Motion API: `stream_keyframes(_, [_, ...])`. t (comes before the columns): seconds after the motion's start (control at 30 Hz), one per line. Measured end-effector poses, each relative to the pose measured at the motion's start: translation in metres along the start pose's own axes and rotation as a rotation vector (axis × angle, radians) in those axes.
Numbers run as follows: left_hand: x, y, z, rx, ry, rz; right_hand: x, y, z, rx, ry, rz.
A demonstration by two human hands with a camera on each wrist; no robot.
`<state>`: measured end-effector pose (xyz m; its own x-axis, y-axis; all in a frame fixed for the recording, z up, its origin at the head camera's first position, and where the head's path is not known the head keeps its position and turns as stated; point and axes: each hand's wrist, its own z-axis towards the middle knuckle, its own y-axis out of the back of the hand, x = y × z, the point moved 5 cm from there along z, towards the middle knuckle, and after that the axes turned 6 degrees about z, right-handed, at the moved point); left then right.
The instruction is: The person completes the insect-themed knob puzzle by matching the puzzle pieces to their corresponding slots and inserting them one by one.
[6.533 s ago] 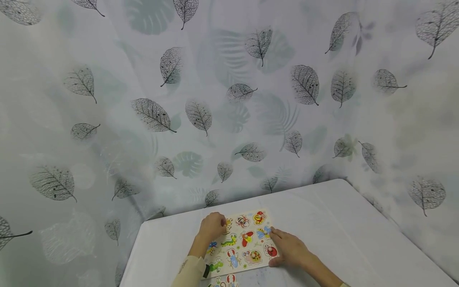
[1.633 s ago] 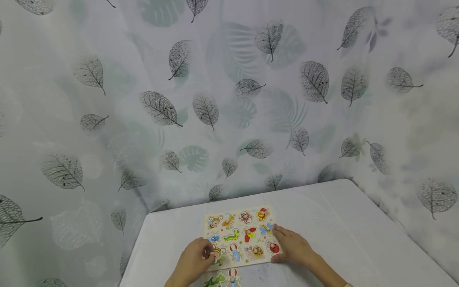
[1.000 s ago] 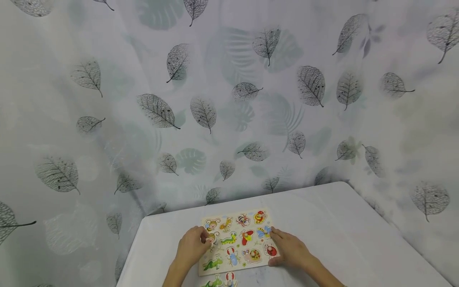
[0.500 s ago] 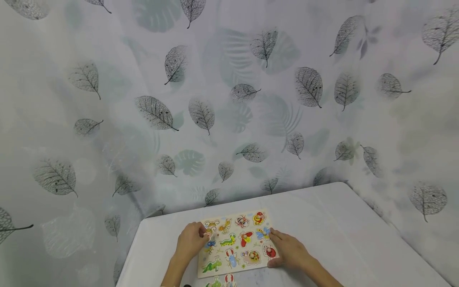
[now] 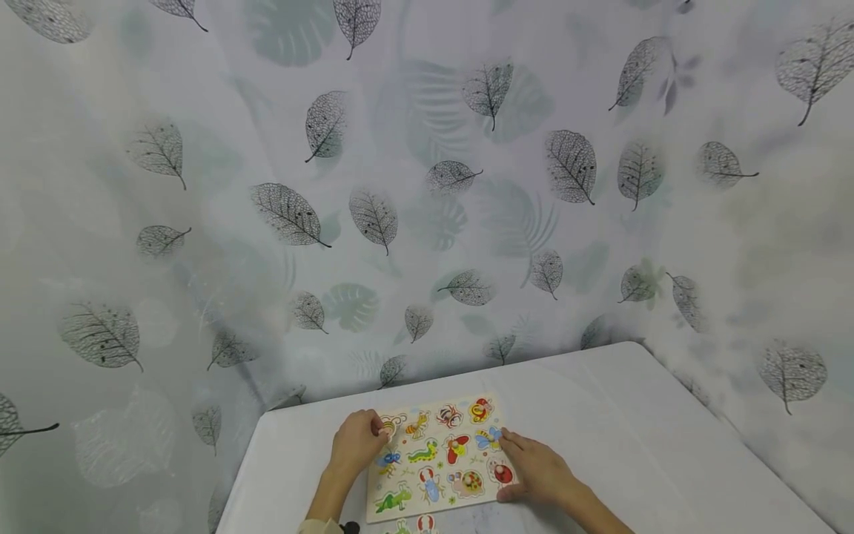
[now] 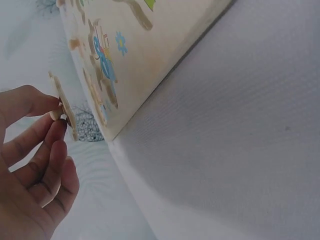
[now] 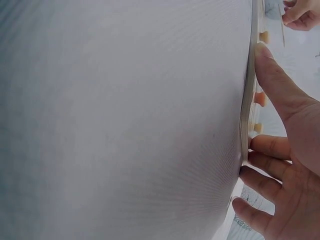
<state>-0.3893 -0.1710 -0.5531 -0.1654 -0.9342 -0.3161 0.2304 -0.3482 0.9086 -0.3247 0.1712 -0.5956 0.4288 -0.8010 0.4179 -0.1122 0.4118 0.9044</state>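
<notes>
My left hand (image 5: 357, 443) pinches a flat wooden bee puzzle piece (image 5: 388, 428) over the far left corner of the peg puzzle board (image 5: 377, 482). In the left wrist view, thumb and fingertips hold the piece (image 6: 66, 107) by the small knob on its back, and it stands tilted, apart from the board. The bee picture on the board is mostly hidden behind the held piece. My right hand (image 5: 537, 469) rests along the board's right edge, thumb at the near corner, fingers fairly straight. Knobbed insect pieces such as the snail (image 5: 467, 483) and ladybird (image 5: 500, 472) sit in the board.
At the near side of the board lie a loose grasshopper piece (image 5: 400, 526) and a stag beetle piece (image 5: 427, 523), cut off by the frame's bottom. The white-covered table (image 5: 587, 415) meets a leaf-printed curtain (image 5: 427, 245) at the back.
My left hand has carried the bee piece from the board's near left side up to its far left corner. Earlier it was at the far row. The right hand has stayed at the right edge.
</notes>
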Motion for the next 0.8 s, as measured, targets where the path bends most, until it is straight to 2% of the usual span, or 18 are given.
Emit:
stream_keyframes(0.43, [0.001,-0.013,0.012,0.039,0.018,-0.007,0.0,0.001,-0.001,-0.006,-0.004,0.006])
stream_keyframes(0.8, [0.008,-0.027,0.021,0.055,0.035,0.022,-0.003,-0.001,0.001,0.015,-0.044,0.022])
